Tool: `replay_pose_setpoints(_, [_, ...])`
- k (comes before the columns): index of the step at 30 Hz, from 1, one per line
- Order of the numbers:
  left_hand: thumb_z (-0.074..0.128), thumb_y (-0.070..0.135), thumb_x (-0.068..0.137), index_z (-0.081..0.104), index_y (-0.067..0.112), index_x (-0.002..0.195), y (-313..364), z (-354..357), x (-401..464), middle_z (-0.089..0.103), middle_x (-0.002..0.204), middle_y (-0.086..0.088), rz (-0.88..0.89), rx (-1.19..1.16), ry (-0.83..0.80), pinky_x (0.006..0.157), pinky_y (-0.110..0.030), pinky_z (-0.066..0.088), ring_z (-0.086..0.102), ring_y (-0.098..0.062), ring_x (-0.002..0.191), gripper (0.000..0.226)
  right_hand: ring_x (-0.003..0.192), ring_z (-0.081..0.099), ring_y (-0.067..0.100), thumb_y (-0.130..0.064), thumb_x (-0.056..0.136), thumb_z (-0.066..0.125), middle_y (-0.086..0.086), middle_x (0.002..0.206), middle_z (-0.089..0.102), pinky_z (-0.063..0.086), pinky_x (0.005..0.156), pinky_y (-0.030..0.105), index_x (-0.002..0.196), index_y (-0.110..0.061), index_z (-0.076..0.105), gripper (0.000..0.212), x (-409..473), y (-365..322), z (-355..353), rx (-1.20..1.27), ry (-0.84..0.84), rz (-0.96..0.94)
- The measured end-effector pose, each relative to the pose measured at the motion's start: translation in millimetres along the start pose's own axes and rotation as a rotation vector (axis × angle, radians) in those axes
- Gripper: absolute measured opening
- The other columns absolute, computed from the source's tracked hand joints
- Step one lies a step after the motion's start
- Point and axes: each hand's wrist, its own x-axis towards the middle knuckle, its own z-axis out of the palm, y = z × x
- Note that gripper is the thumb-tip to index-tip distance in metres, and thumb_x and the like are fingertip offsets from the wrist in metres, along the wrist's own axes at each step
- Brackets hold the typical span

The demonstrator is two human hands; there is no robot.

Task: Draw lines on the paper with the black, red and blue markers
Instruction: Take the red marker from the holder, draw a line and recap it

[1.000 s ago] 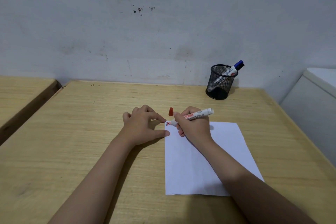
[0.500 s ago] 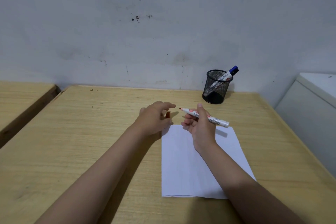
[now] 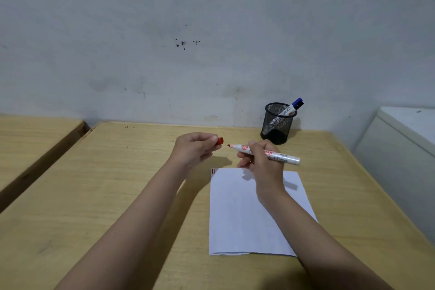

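Observation:
A white sheet of paper (image 3: pixel 244 214) lies on the wooden desk, with short marks at its top left corner (image 3: pixel 213 171). Above its top edge my right hand (image 3: pixel 263 162) holds an uncapped red marker (image 3: pixel 275 155), its tip pointing left. My left hand (image 3: pixel 195 148) pinches the red cap (image 3: pixel 220 141) a short gap from that tip. A blue-capped marker (image 3: pixel 293 107) leans in the black mesh pen cup (image 3: pixel 277 123) at the back right. No black marker is visible.
The wooden desk (image 3: pixel 106 195) runs to a grey wall. A second wooden surface (image 3: pixel 28 139) sits to the left across a gap. A white cabinet (image 3: pixel 400 148) stands at the right edge.
Both hands lifted off the paper's top left corner. The right hand turned the marker so its tip points left. The left hand picked up the red cap and holds it by the tip.

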Motion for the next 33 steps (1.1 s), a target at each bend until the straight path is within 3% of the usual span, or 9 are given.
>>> replay_pose_setpoints(5, [0.069,0.011,0.079,0.069,0.012,0.083,4,5,-12,0.075,0.072,0.004,-0.044,-0.064,-0.062,0.074,-0.026,0.05,0.071,-0.007,0.071,0.004,0.048,0.056,0.015,-0.008,0.089,0.055,0.001,0.056,0.067,0.049,0.054,0.03,0.069,-0.006,0.049,0.02,-7,-9,0,-0.016,-0.041,-0.04])
replay_pose_setpoints(14, [0.069,0.011,0.078,0.071,0.014,0.079,7,11,-29,0.073,0.068,0.005,-0.017,0.047,-0.146,0.078,-0.029,0.048,0.071,-0.01,0.075,0.004,0.041,0.053,0.015,-0.009,0.089,0.058,0.003,0.056,0.068,0.049,0.048,0.025,0.064,-0.007,0.05,0.026,-12,-14,-5,-0.1,-0.138,-0.067])
replay_pose_setpoints(18, [0.068,0.009,0.078,0.071,0.012,0.079,7,15,-36,0.071,0.061,0.006,-0.007,-0.005,-0.139,0.078,-0.026,0.049,0.07,-0.01,0.072,0.004,0.042,0.056,0.013,-0.006,0.089,0.059,0.003,0.056,0.069,0.052,0.049,0.024,0.066,-0.004,0.048,0.025,-13,-16,-5,-0.003,-0.177,-0.052])
replay_pose_setpoints(21, [0.069,0.007,0.077,0.071,0.007,0.081,13,19,-38,0.072,0.071,-0.001,0.05,-0.022,-0.135,0.076,-0.023,0.052,0.07,-0.011,0.071,0.005,0.042,0.054,0.012,-0.005,0.089,0.059,0.002,0.054,0.066,0.053,0.051,0.025,0.066,-0.005,0.048,0.025,-12,-18,-4,0.064,-0.16,-0.052])
replay_pose_setpoints(25, [0.072,0.005,0.075,0.071,0.003,0.081,21,31,-41,0.07,0.073,-0.006,0.206,-0.005,-0.021,0.065,-0.018,0.051,0.066,-0.013,0.067,0.006,0.046,0.053,0.01,-0.028,0.09,0.057,0.007,0.06,0.061,0.052,0.051,0.024,0.073,-0.008,0.056,0.026,-11,-22,2,0.242,-0.177,0.163])
replay_pose_setpoints(28, [0.075,0.008,0.073,0.071,0.006,0.079,31,41,-37,0.071,0.074,-0.007,0.374,0.057,0.131,0.068,-0.02,0.053,0.065,-0.013,0.07,0.007,0.044,0.052,0.007,-0.043,0.086,0.059,0.008,0.064,0.057,0.052,0.047,0.023,0.082,-0.007,0.06,0.037,-5,-33,-1,0.157,-0.174,0.331])
replay_pose_setpoints(30, [0.076,0.01,0.071,0.071,0.011,0.078,39,46,-32,0.071,0.073,-0.007,0.457,0.111,0.188,0.069,-0.022,0.052,0.066,-0.014,0.071,0.009,0.044,0.05,0.005,-0.035,0.08,0.07,0.006,0.065,0.057,0.052,0.049,0.024,0.082,-0.008,0.061,0.028,1,-39,-10,-0.103,-0.129,0.176])
replay_pose_setpoints(33, [0.078,0.013,0.067,0.069,0.016,0.075,50,59,-28,0.069,0.07,-0.002,0.516,0.242,0.199,0.068,-0.021,0.053,0.064,-0.011,0.067,0.012,0.059,0.055,0.008,-0.024,0.07,0.081,-0.001,0.073,0.065,0.051,0.062,0.025,0.08,-0.016,0.06,0.025,7,-49,-22,-0.446,-0.027,-0.259])
